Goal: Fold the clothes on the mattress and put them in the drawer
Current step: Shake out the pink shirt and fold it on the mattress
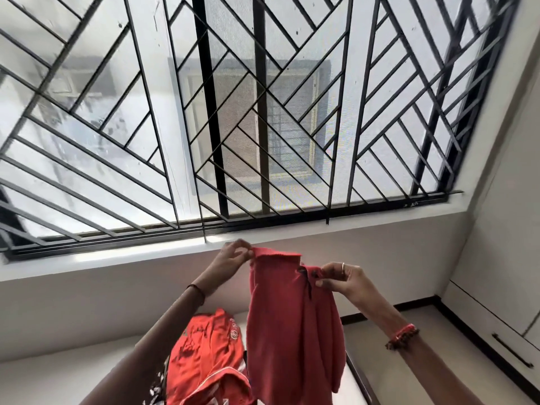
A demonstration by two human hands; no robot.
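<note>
A dark red collared shirt (pixel 289 325) hangs in the air in front of me, held up by its top edge. My left hand (pixel 233 255) pinches the collar at its left corner. My right hand (pixel 340 279) pinches the shirt at the collar opening on the right. Below and to the left, an orange-red garment (pixel 201 355) with white trim lies crumpled on the pale mattress (pixel 58 375). A white drawer front with a dark bar handle (pixel 512 350) is at the lower right, shut.
A wide window with a black diagonal grille (pixel 233 112) fills the upper view above a white sill (pixel 117 252). White cabinet doors (pixel 502 229) stand on the right. Pale floor (pixel 409 361) lies between mattress and cabinet.
</note>
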